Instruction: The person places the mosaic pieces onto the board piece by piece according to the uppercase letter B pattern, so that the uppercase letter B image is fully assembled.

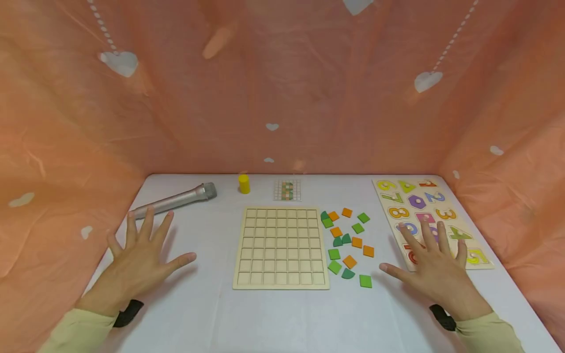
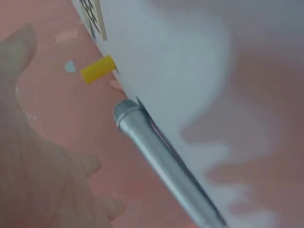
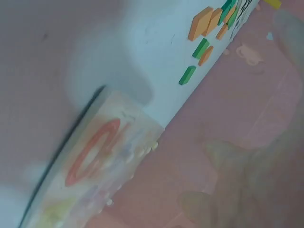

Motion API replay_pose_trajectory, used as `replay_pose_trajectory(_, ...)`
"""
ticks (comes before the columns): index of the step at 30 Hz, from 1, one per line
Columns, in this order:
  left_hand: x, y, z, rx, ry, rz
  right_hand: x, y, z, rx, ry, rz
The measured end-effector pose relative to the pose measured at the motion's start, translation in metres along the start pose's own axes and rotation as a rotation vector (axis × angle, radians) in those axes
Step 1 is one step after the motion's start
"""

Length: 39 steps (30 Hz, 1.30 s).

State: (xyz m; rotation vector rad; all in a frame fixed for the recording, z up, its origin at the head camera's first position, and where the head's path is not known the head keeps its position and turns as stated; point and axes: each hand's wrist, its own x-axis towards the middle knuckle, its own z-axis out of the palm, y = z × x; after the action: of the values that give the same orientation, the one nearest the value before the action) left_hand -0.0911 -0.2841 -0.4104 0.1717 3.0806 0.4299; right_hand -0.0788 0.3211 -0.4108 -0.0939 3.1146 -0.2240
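Observation:
My left hand [image 1: 140, 262] is spread with straight fingers above the left side of the table, nearest to a silver microphone [image 1: 176, 200]. In the left wrist view the microphone [image 2: 159, 161] lies apart from the fingers. Over the lower part of a number puzzle board [image 1: 399, 235] hovers my right hand [image 1: 441, 274], fingers spread and holding nothing. Between the hands lies a wooden grid board [image 1: 281, 247] with bare square cells. Scattered to its right are orange squares [image 1: 368, 251], light green squares [image 1: 365, 281] and dark green quarter-round pieces [image 1: 348, 273].
A yellow cylinder [image 1: 244, 184] stands at the back of the white table [image 1: 265, 323]. Beside it lies a small pattern card [image 1: 287, 190] with a coloured grid. Pink cloth [image 1: 282, 98] with hearts hangs around the back and sides.

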Motion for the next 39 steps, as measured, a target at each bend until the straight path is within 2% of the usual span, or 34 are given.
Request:
replay_pose_trajectory(5,0.01,0.018,0.006,-0.076,-0.009,0.01,0.006,-0.007,0.004,0.042,-0.004,-0.037)
replay_pose_trajectory(9,0.023,0.042,0.014,-0.17,-0.008,0.066,0.013,-0.015,0.007,0.092,-0.009,-0.083)
replay_pose_trajectory(13,0.036,0.069,0.029,-0.308,-0.017,0.111,0.02,-0.022,0.008,0.142,-0.033,-0.11)
replay_pose_trajectory(17,0.049,0.089,0.045,-0.475,-0.009,0.077,0.024,-0.026,0.009,0.167,-0.061,-0.124)
replay_pose_trajectory(20,0.057,0.098,0.054,-0.545,-0.016,0.024,0.026,-0.028,0.011,0.185,-0.064,-0.132)
replay_pose_trajectory(26,0.064,0.101,0.062,-0.516,-0.053,-0.062,0.031,-0.031,0.017,0.196,-0.04,-0.142)
replay_pose_trajectory(39,0.063,0.096,0.065,-0.445,-0.055,-0.028,0.039,-0.034,0.02,0.188,-0.03,-0.155)
